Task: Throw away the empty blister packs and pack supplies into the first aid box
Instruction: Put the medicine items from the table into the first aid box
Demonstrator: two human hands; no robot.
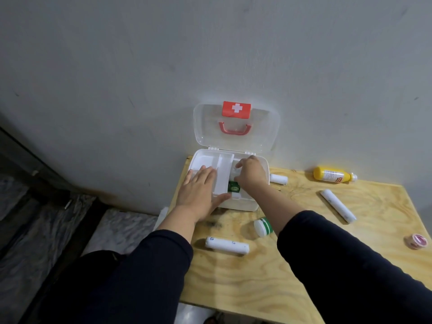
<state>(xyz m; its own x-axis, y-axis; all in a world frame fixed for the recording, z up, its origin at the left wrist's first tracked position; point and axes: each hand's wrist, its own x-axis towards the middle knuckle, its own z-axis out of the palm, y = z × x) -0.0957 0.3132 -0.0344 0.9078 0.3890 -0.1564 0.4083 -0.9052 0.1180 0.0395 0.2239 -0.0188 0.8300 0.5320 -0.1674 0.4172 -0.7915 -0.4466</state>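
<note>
The white first aid box (pixel 243 203) stands open at the table's far left corner, its clear lid (pixel 264 134) with a red cross and red handle leaning on the wall. My left hand (pixel 198 192) lies flat on the box's white inner tray (pixel 222 169), thumb at the front edge. My right hand (pixel 251 171) reaches into the right part of the box, fingers closed on a small whitish item that is mostly hidden. A green box (pixel 233 186) sits inside between my hands.
On the plywood table (pixel 245 277) lie a white bandage roll (pixel 226 246) near the front, a green-and-white jar (pixel 263 227), another roll (pixel 337 205), a short roll (pixel 279 178) beside the box, a yellow bottle (pixel 333 174) and a pink tape roll (pixel 419 241).
</note>
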